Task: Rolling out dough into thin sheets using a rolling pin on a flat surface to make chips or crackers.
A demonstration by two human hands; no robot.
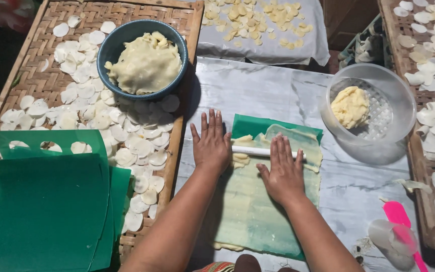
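Both my hands lie flat, palms down, on a white rolling pin (pixel 250 150) that crosses a sheet of pale dough under clear film on a green plastic sheet (pixel 258 211). My left hand (pixel 211 143) presses the pin's left end; my right hand (pixel 284 171) presses its right part. Beyond the pin the dough is thick and lumpy, nearer to me it is rolled thin.
A blue bowl of dough (pixel 144 58) sits on a woven tray (pixel 177 30) covered with thin white discs. Green sheets (pixel 46 211) are stacked at left. A clear bowl with a dough lump (pixel 373 108) stands at right, a pink spatula (pixel 401 221) near it. Another disc tray (pixel 419 166) lies far right.
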